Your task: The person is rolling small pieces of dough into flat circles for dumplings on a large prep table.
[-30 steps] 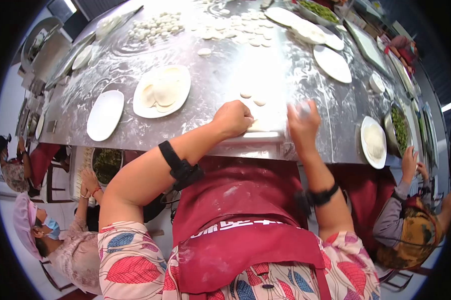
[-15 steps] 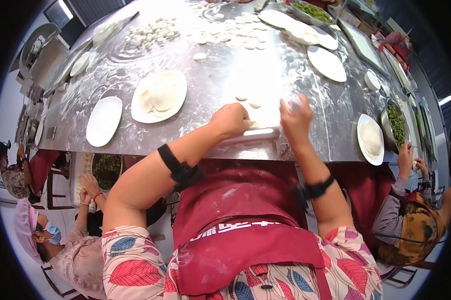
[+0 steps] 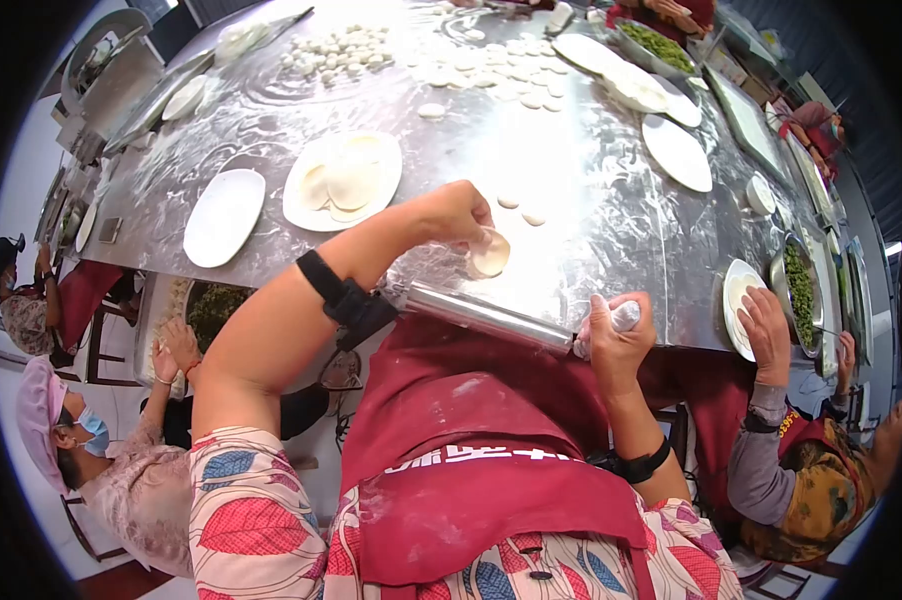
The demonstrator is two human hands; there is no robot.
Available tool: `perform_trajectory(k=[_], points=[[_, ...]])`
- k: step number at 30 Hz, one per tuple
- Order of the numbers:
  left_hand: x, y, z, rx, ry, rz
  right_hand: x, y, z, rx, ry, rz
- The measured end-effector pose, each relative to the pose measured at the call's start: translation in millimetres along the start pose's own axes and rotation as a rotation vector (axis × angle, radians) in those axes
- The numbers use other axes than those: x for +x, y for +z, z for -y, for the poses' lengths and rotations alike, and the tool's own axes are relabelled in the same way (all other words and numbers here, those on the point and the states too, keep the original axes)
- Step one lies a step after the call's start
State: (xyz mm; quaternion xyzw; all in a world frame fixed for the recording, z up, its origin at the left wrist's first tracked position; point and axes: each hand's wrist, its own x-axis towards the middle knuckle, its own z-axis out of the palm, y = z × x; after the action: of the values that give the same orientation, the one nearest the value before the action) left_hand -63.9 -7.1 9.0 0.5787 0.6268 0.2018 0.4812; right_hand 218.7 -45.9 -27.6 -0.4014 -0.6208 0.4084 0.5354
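our left hand (image 3: 459, 212) pinched the dough disc (image 3: 490, 259) at its rim, our right hand (image 3: 625, 343) gripped the rolling pin (image 3: 491, 317); light fingertips seemed best against tearing.

Left hand (image 3: 463, 214): twelve o'clock, fingertips pinched.
Right hand (image 3: 623, 338): just past three o'clock, fingers curled.
Left elbow (image 3: 233, 395): eight o'clock, bent.
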Motion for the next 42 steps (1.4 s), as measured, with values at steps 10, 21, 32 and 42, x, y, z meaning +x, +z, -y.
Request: perform_trajectory(k=[10, 21, 32, 42], points=[[-2, 51, -3, 0.125, -0.004, -0.276, 44, 12, -6, -0.227, -0.09, -0.024], [25, 53, -17, 0.367, 0.244, -0.139, 65, 22, -11, -0.382, -0.209, -0.07], [27, 51, -14, 0.332, 0.193, -0.199, 125, 57, -34, -0.376, -0.273, -0.051], [11, 43, -13, 0.259, 0.129, -0.03, 75, 25, -22, -0.269, -0.13, -0.023]])
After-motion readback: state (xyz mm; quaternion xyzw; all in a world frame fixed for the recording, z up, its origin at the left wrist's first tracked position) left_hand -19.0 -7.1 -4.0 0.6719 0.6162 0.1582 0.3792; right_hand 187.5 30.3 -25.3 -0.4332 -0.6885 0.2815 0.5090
